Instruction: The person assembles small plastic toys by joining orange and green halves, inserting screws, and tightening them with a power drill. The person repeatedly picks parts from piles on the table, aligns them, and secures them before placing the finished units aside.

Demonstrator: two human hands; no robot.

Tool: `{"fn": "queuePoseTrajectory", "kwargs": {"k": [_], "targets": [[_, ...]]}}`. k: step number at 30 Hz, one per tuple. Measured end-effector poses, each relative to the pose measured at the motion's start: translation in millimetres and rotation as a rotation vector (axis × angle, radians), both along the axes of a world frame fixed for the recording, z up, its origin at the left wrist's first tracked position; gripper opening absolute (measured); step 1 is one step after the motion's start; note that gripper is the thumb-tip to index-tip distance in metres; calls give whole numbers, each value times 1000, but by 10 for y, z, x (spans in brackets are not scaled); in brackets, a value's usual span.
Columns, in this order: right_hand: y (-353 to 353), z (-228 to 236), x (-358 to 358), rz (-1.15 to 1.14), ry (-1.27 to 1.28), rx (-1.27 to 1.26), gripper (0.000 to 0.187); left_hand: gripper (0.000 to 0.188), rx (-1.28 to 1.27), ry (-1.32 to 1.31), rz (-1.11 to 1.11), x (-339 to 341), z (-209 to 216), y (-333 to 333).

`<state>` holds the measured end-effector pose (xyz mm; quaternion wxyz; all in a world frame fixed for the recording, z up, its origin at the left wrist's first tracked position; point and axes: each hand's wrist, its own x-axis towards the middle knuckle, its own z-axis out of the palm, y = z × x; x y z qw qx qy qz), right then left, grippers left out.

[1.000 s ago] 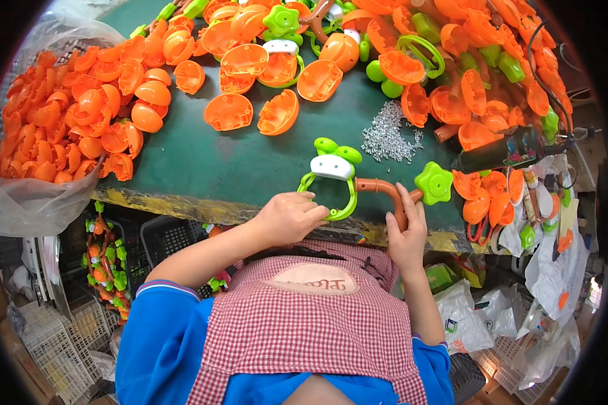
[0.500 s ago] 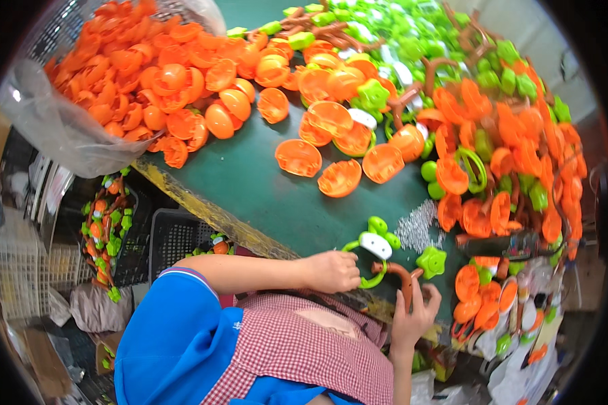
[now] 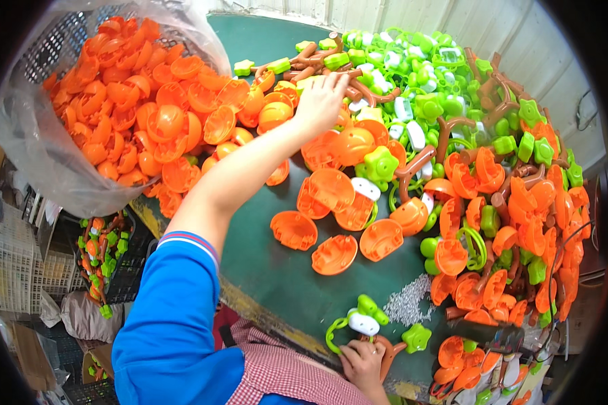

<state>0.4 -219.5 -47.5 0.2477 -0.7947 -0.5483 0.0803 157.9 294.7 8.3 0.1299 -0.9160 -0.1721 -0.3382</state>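
Stretched across the table, my left hand [image 3: 319, 102] rests over a heap of brown plastic branch pieces [image 3: 309, 62]. Its fingers are extended and slightly apart, and nothing shows gripped in them. Near the front edge, my right hand [image 3: 363, 364] is closed around a curved brown branch piece [image 3: 389, 356], partly hidden by the fingers. A green star-shaped piece [image 3: 417, 337] is at that branch's end. Against the same hand are a thin green ring [image 3: 330, 335], a white oval piece with small dark holes [image 3: 363, 322] and a green lobed piece [image 3: 369, 307].
Orange half-shells [image 3: 294, 229] lie mid-table, and more fill a lined basket [image 3: 108, 196] at left. Green-and-white parts [image 3: 419, 77] and orange shells [image 3: 513, 223] are heaped at right. Small silver screws [image 3: 409, 302] lie beside a dark tool [image 3: 485, 333]. Finished-looking strings of parts [image 3: 101, 253] sit in a crate below.
My left hand has left the green ring and reached far forward to the brown branches. The right hand keeps the branch piece, now lower in view. The view has tilted up.
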Motion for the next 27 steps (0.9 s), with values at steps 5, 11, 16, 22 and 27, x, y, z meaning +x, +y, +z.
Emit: {"fn": "queuePoseTrajectory", "kwargs": {"k": [5, 11, 16, 22, 27], "targets": [[-11, -63, 26, 17, 13, 25, 25, 50, -127, -30, 20, 738, -288, 729], [-17, -67, -13, -37, 63, 29, 25, 27, -518, -225, -133, 658, 133, 558], [0, -68, 1, -16, 52, 59, 24, 35, -1585, -342, -857, -176, 1142, 406], [89, 1, -49, -33, -69, 84, 27, 45, -905, 811, -798, -1424, 948, -965], [159, 45, -99, 38, -74, 46, 21, 41, -728, 1094, -652, -2372, 141, -2294]]}}
